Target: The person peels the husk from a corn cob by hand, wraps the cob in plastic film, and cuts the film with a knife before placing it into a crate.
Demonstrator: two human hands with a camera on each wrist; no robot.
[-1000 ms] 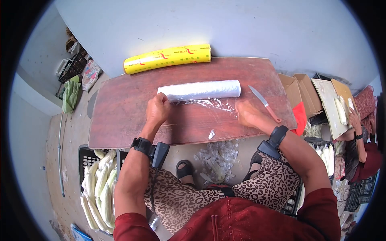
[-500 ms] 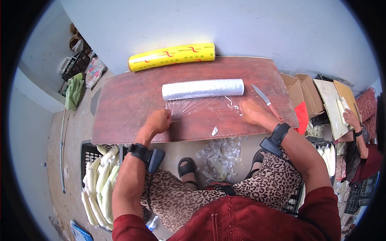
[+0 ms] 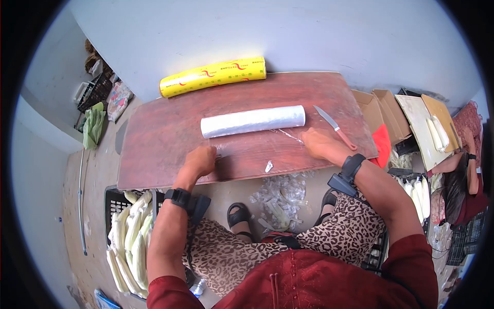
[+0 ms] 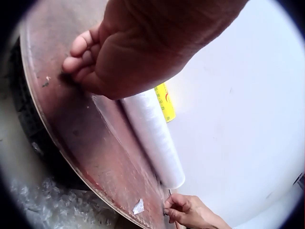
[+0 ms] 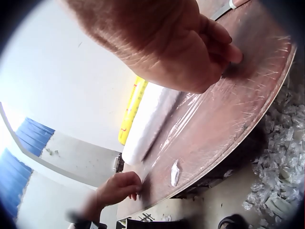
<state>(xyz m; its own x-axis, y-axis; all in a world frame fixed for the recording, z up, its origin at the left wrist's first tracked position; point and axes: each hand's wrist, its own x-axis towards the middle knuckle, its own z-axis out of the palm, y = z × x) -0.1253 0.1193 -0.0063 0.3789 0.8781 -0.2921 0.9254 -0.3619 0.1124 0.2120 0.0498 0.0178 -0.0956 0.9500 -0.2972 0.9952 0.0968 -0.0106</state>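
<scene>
A white roll of cling film [image 3: 252, 122] lies crosswise on the reddish-brown table. Clear film [image 5: 183, 117] stretches from it over the tabletop toward the person. Near the table's front left, the left hand [image 3: 200, 160] pinches one corner of the film with curled fingers. The right hand [image 3: 320, 143] pinches the film's other side, just off the roll's right end. In the left wrist view, the right hand [image 4: 188, 210] shows thumb and fingers drawn together. A knife [image 3: 334, 127] with a pinkish handle lies beyond the right hand.
A yellow printed roll [image 3: 213, 77] lies along the wall at the table's back. A film scrap [image 3: 268, 166] sits near the front edge. Crates of long pale vegetables [image 3: 131, 242] stand at both sides. Crumpled film [image 3: 283, 203] covers the floor. Another person [image 3: 465, 175] is at the right.
The left hand has come from the roll's left end toward the table's front edge, drawing film out. The right hand has barely moved. The other person's hand has left the pale vegetables on the board.
</scene>
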